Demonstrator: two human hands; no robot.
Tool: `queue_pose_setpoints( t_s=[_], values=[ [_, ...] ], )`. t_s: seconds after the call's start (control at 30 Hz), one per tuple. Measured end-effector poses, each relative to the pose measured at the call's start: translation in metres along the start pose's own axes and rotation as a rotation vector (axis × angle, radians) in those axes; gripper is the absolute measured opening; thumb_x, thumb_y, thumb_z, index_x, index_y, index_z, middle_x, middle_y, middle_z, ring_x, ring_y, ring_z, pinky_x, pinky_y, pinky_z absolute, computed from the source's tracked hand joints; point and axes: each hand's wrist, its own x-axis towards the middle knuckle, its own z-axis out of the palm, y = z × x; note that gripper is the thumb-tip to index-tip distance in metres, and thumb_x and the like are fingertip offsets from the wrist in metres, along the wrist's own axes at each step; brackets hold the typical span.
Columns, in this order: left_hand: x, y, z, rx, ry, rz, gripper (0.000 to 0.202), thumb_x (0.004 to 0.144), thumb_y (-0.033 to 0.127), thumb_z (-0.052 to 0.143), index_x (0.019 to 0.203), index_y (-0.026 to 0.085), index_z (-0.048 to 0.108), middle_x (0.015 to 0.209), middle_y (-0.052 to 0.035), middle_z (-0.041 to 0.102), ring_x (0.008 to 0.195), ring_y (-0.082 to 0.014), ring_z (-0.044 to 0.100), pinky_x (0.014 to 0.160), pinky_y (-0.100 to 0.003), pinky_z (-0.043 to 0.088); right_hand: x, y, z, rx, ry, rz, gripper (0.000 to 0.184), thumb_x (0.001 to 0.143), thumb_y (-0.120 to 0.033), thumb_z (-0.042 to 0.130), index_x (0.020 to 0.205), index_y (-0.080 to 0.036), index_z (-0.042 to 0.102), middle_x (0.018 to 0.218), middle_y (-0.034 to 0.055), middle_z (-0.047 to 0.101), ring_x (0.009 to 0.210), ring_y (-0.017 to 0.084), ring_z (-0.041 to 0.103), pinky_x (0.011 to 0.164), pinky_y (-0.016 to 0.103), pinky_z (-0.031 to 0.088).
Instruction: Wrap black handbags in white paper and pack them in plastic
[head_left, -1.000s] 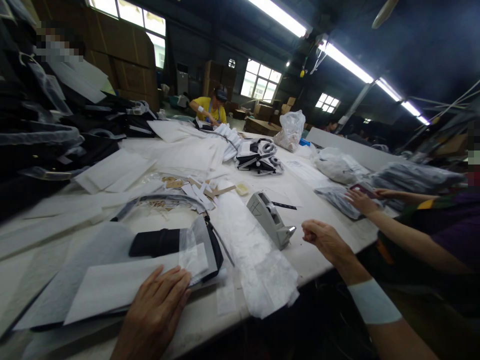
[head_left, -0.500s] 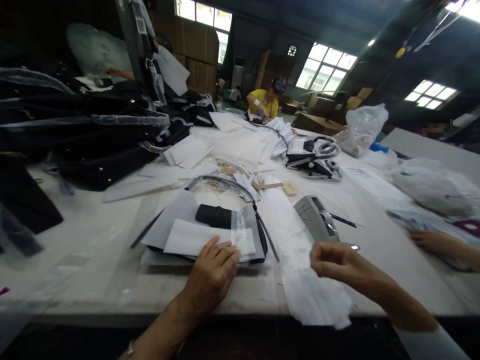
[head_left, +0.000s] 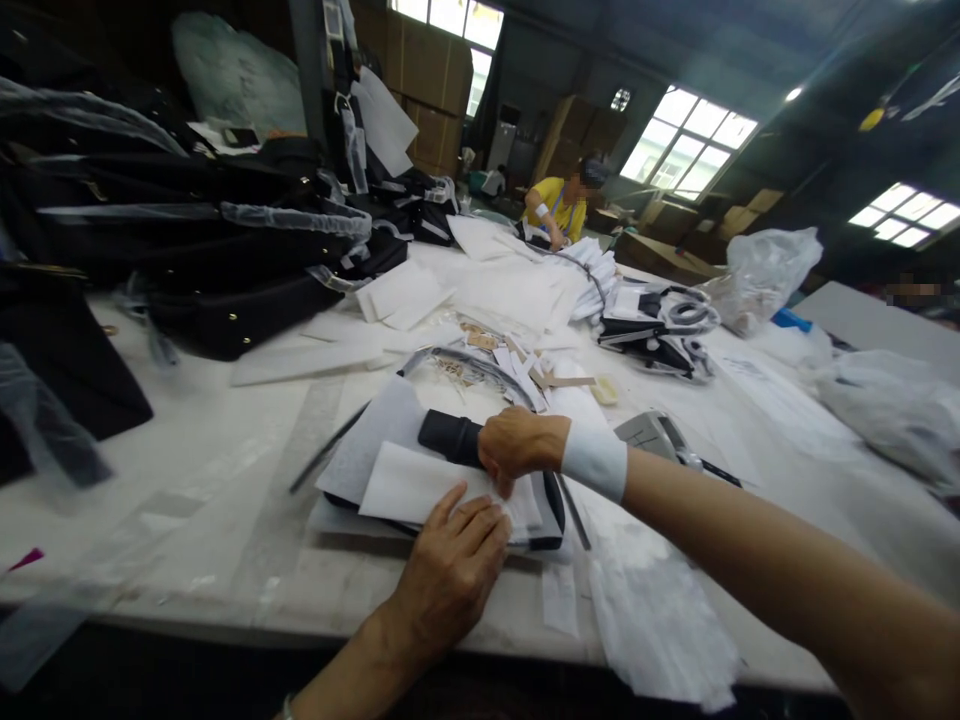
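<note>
A black handbag lies on the white table, partly covered with thin white sheets. My left hand rests flat on a folded white sheet over the bag's front, fingers stretched out. Just above it, my right hand is closed and points down onto the sheet beside a black strap. Whatever its fingers hold is hidden. The bag's wrapped handle arches behind. To the right, beyond my right forearm, stands a grey tape dispenser, partly covered by the arm.
Black bags are piled at the left. White sheets and paper tags lie behind the handbag. Another wrapped bag and plastic bags stand at the right. A person in yellow works across the table.
My right hand has moved left from near the dispenser onto the sheet on the handbag. My left hand stays on the sheet. The co-worker's hand at the right is out of view. The camera view has shifted.
</note>
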Motion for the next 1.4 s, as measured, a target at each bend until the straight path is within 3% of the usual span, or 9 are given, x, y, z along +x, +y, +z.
queue_pose_setpoints(
  t_s=[0.23, 0.37, 0.5, 0.7, 0.87, 1.1, 1.17, 1.23, 1.4],
  values=[
    [-0.004, -0.004, 0.007, -0.007, 0.013, -0.001, 0.025, 0.094, 0.011, 0.046, 0.112, 0.015, 0.064, 0.107, -0.0059, 0.072, 0.108, -0.0219, 0.063, 0.111, -0.046, 0.038, -0.010, 0.044, 0.003, -0.032, 0.322, 0.034, 0.051, 0.043, -0.042, 0.097, 0.081, -0.020, 0.071, 0.089, 0.0070, 0.071, 0.089, 0.027, 0.065, 0.082, 0.035, 0.042],
    [-0.006, -0.004, 0.010, -0.010, 0.035, 0.018, 0.025, 0.096, 0.014, 0.044, 0.112, 0.014, 0.064, 0.106, -0.0061, 0.071, 0.108, -0.0217, 0.062, 0.112, -0.046, 0.036, -0.028, 0.062, 0.014, 0.219, 0.397, 0.158, 0.063, 0.065, -0.049, 0.086, 0.119, -0.023, 0.065, 0.114, 0.0087, 0.068, 0.103, 0.027, 0.064, 0.087, 0.036, 0.046],
    [-0.007, -0.005, 0.010, 0.002, 0.044, 0.023, 0.026, 0.096, 0.013, 0.043, 0.112, 0.014, 0.064, 0.107, -0.0060, 0.071, 0.108, -0.0214, 0.062, 0.112, -0.045, 0.036, -0.030, 0.061, 0.041, 0.251, 0.400, 0.188, 0.068, 0.064, -0.048, 0.087, 0.122, -0.020, 0.064, 0.122, 0.0121, 0.067, 0.115, 0.032, 0.061, 0.101, 0.045, 0.043],
    [-0.006, -0.005, 0.011, -0.006, 0.044, 0.002, 0.024, 0.096, 0.013, 0.046, 0.111, 0.016, 0.064, 0.103, -0.0041, 0.072, 0.107, -0.0205, 0.063, 0.110, -0.045, 0.039, -0.050, 0.010, 0.041, 0.380, 0.903, 0.257, 0.039, 0.088, -0.032, 0.067, 0.124, -0.019, 0.063, 0.128, 0.0126, 0.065, 0.121, 0.028, 0.059, 0.106, 0.048, 0.044],
    [-0.005, -0.005, 0.010, 0.020, 0.028, 0.048, 0.028, 0.098, 0.017, 0.040, 0.116, 0.013, 0.062, 0.110, -0.0097, 0.070, 0.114, -0.0217, 0.061, 0.110, -0.046, 0.043, -0.063, -0.057, 0.084, 0.585, 0.826, 0.058, 0.048, 0.097, -0.039, 0.051, 0.142, -0.019, 0.050, 0.142, 0.0119, 0.056, 0.131, 0.026, 0.053, 0.110, 0.046, 0.045],
    [0.006, -0.040, -0.068, 0.242, -0.200, 0.096, 0.038, 0.095, 0.023, 0.054, 0.132, 0.015, 0.054, 0.130, -0.0103, 0.064, 0.130, -0.0266, 0.051, 0.119, -0.056, 0.029, -0.053, -0.062, 0.126, 0.370, 0.878, -0.017, 0.070, 0.090, -0.049, 0.063, 0.148, -0.017, 0.041, 0.149, 0.0163, 0.047, 0.136, 0.030, 0.047, 0.111, 0.049, 0.044],
    [0.007, -0.064, -0.097, 0.321, -0.263, -0.016, 0.046, 0.085, 0.030, 0.071, 0.128, 0.019, 0.058, 0.132, -0.0099, 0.063, 0.133, -0.0341, 0.047, 0.117, -0.065, 0.024, -0.049, -0.064, 0.124, 0.287, 0.890, -0.001, 0.070, 0.088, -0.040, 0.068, 0.148, -0.016, 0.041, 0.150, 0.0171, 0.046, 0.137, 0.031, 0.046, 0.111, 0.051, 0.044],
    [0.005, -0.084, -0.116, 0.287, -0.297, -0.060, 0.050, 0.080, 0.027, 0.077, 0.127, 0.024, 0.059, 0.134, -0.0071, 0.062, 0.129, -0.0309, 0.053, 0.113, -0.058, 0.037, -0.046, -0.066, 0.122, 0.225, 0.892, 0.027, 0.064, 0.089, -0.024, 0.065, 0.147, -0.015, 0.041, 0.150, 0.0166, 0.045, 0.137, 0.030, 0.045, 0.111, 0.051, 0.043],
    [-0.005, -0.077, -0.114, 0.178, -0.283, -0.126, 0.052, 0.079, 0.021, 0.077, 0.128, 0.025, 0.058, 0.135, -0.0068, 0.061, 0.119, -0.0232, 0.060, 0.099, -0.041, 0.052, -0.059, -0.052, 0.125, 0.207, 0.817, -0.002, 0.066, 0.086, -0.012, 0.060, 0.148, -0.019, 0.038, 0.150, 0.0142, 0.046, 0.137, 0.027, 0.045, 0.112, 0.050, 0.042]
  ],
)
